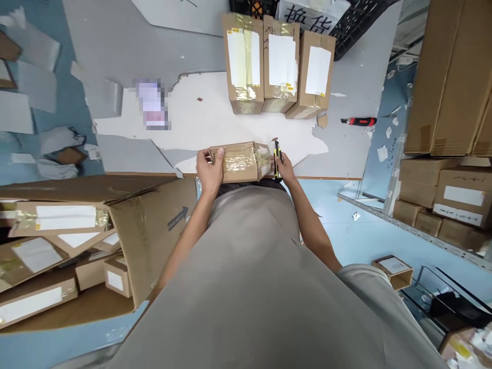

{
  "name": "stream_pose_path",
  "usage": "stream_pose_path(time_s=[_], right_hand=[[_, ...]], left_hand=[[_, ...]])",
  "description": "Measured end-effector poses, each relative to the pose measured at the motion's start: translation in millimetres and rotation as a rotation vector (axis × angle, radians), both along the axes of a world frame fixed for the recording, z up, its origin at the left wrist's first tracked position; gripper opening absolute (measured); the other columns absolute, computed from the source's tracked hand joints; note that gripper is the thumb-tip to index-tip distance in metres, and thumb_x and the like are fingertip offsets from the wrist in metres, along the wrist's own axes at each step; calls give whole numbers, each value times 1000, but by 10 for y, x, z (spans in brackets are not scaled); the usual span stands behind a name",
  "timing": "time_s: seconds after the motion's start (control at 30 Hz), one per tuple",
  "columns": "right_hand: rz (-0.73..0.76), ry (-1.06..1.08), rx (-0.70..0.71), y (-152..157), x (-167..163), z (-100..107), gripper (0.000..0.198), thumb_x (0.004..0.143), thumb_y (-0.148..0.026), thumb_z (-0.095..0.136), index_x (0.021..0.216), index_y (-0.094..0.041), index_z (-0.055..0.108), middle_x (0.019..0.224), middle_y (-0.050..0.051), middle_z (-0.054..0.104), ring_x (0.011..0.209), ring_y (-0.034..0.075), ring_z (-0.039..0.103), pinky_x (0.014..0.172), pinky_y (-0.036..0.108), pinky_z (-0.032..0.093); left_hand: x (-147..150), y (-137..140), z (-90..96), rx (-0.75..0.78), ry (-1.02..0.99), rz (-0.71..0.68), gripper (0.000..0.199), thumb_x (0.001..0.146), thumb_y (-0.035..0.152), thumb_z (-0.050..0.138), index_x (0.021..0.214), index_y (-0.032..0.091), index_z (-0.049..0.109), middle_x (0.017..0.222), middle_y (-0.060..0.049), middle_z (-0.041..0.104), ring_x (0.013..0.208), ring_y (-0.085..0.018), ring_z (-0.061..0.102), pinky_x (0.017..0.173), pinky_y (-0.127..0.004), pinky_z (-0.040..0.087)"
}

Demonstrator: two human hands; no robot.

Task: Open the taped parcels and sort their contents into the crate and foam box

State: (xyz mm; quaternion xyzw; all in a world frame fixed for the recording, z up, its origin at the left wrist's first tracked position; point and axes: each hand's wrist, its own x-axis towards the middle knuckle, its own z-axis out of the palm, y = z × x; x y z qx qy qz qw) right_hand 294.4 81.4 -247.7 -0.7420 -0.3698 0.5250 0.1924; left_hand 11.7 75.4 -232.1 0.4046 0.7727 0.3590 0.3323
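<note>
A small taped cardboard box [239,163] lies at the front edge of the table, right before my body. My left hand [210,169] grips its left end, thumb on top and fingers at the end face. Clear shiny tape covers much of its upper side, and the right end looks crumpled under tape. In my right hand [284,166] is a yellow and black box cutter [277,154], held just beside that right end with its tip pointing away from me. Whether the cutter touches the box I cannot tell.
Three taped boxes [282,66] with white labels stand at the back, before a black crate [351,28]. A red and black box cutter [359,121] lies at right, a pixelated object [152,104] at left. A large carton [154,236] full of boxes stands left of me.
</note>
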Motion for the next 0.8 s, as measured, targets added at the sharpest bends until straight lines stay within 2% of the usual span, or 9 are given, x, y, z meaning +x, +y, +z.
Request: stream_pose_path(time_s=[0.1, 0.17, 0.23, 0.33, 0.43, 0.5, 0.57, 0.67, 0.8], right_hand=[[122, -8, 117, -47, -107, 50, 39, 114, -37, 47, 139, -14, 65, 143, 15, 81, 125, 15, 74, 114, 29, 59], [157, -2, 152, -51, -119, 161, 42, 115, -37, 44, 142, -12, 64, 144, 16, 80, 128, 16, 73, 116, 29, 57], [175, -36, 183, -29, -78, 309, 44, 116, -38, 42, 144, -12, 64, 143, 17, 80, 129, 18, 74, 117, 30, 57], [191, -156, 239, 13, 34, 566, 47, 119, -41, 39, 148, -15, 65, 144, 16, 79, 133, 21, 73, 119, 35, 57], [212, -284, 245, 23, 98, 782, 49, 121, -42, 35, 152, -18, 65, 148, 17, 78, 136, 25, 73, 120, 40, 58], [224, -352, 207, 7, 93, 868, 49, 120, -40, 36, 155, -19, 64, 146, 16, 79, 134, 27, 74, 118, 43, 60], [242, -394, 173, -22, 79, 925, 49, 119, -37, 37, 157, -19, 63, 144, 16, 81, 130, 30, 75, 116, 46, 61], [297, -453, 194, -69, 90, 1028, 50, 117, -32, 38, 158, -18, 63, 147, 19, 80, 132, 32, 75, 117, 47, 60], [423, -613, 237, -68, 104, 1269, 51, 117, -28, 40, 158, -17, 68, 152, 22, 74, 134, 34, 75, 116, 46, 60]], left_hand=[[-197, -114, -28, -9, 67, 34, 72, 99, 99, 57, 91, 27, 52, 90, -2, 61, 93, -25, 63, 103, -43, 57], [-283, -162, -60, 18, 67, 26, 72, 103, 98, 51, 85, 29, 46, 81, 1, 51, 90, -23, 60, 99, -40, 57], [-299, -159, -125, 45, 44, 4, 73, 105, 98, 46, 82, 29, 44, 77, 2, 47, 88, -23, 59, 97, -39, 57], [-180, -43, -294, 19, -24, -30, 70, 109, 92, 43, 79, 29, 47, 77, 0, 54, 89, -24, 61, 98, -40, 58], [26, 154, -495, -107, -176, -70, 53, 113, 68, 53, 79, 27, 55, 81, -4, 65, 94, -26, 66, 100, -40, 58], [126, 271, -598, -189, -284, -102, 36, 108, 52, 63, 84, 25, 62, 89, -7, 74, 100, -27, 69, 101, -40, 60], [150, 333, -644, -199, -334, -117, 24, 102, 44, 70, 91, 23, 67, 100, -10, 81, 107, -28, 72, 103, -41, 61], [61, 290, -561, -109, -332, -88, 24, 102, 46, 71, 106, 22, 73, 117, -13, 84, 112, -27, 76, 102, -40, 63], [-52, 86, -203, -10, -314, -148, 39, 110, 59, 66, 126, 24, 76, 129, -12, 82, 106, -23, 78, 92, -36, 65]])
